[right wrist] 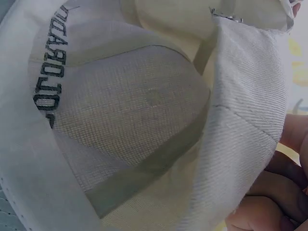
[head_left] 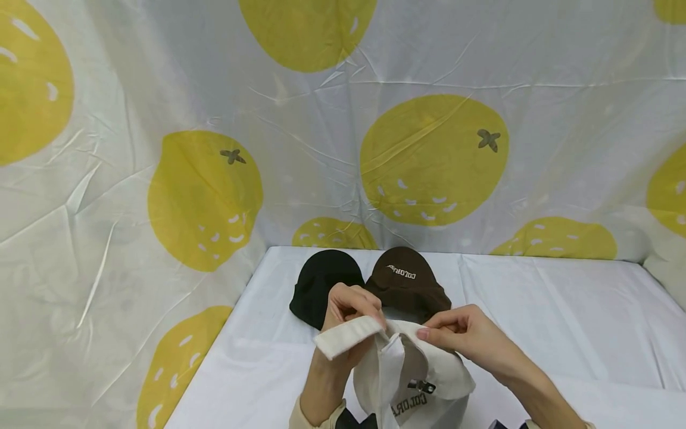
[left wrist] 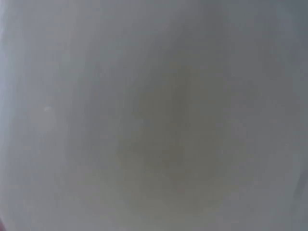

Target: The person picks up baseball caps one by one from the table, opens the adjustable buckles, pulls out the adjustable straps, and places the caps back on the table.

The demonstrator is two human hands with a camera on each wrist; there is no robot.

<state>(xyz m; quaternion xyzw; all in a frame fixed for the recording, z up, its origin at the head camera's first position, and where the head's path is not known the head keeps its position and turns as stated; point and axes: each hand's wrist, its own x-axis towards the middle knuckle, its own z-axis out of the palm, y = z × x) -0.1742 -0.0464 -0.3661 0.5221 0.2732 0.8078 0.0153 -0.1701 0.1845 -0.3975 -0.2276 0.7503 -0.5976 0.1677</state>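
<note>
A white cap (head_left: 452, 378) is held up at the bottom of the head view, its inside facing me. Stitched dark letters show in reverse on the lining. My left hand (head_left: 348, 307) grips the cap's edge beside a loose white strap (head_left: 345, 337) that sticks out to the left. On the other side, my right hand (head_left: 477, 338) pinches the rim between thumb and fingers. A small metal buckle (head_left: 421, 386) hangs at the opening. The right wrist view looks into the cap's lining (right wrist: 139, 110), with curled fingers (right wrist: 260, 214) at its edge. Only a grey blur fills the left wrist view.
Behind my hands, a black cap (head_left: 324, 280) and a brown cap (head_left: 404, 280) with white lettering sit side by side on the white-covered table (head_left: 563, 322). A lemon-print curtain (head_left: 311, 137) stands behind and to the left.
</note>
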